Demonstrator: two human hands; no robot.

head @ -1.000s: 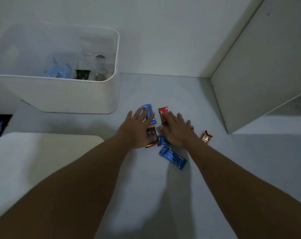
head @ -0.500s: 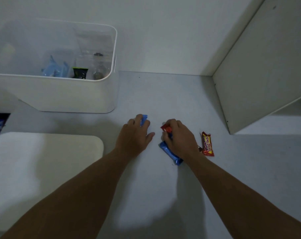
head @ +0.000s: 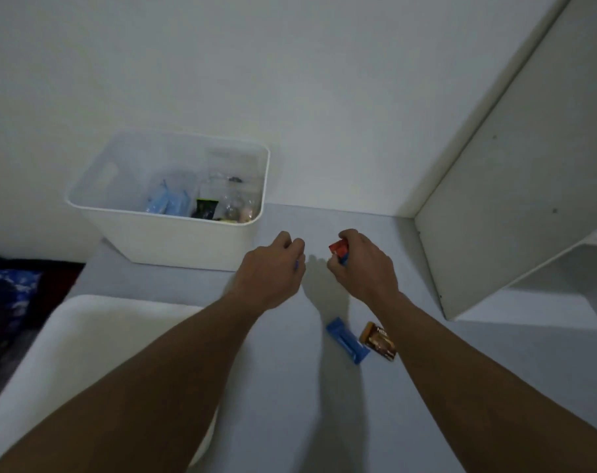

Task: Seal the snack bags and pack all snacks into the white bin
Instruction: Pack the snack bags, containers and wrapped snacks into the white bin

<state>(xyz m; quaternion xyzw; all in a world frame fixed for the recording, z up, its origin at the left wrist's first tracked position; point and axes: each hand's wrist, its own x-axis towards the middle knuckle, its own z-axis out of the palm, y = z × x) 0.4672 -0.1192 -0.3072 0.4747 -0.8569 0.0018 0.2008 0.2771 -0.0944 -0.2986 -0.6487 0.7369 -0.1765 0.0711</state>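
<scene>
Beside the white bin [head: 174, 237], left hand [head: 273, 271] and right hand [head: 362, 264] grip snacks [head: 338, 249].

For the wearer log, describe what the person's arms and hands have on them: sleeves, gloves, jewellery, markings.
No sleeve shows: the left forearm and right forearm are bare down to the frame's bottom edge. The left hand and right hand are ungloved, with no watch, bracelet or ring in view, though most fingers are hidden. No markings show.

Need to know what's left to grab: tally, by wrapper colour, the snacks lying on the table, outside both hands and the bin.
blue bar: 1
brown bar: 1
Total: 2
Not counted: right hand grips a red snack; left hand grips a blue wrapper.
</scene>
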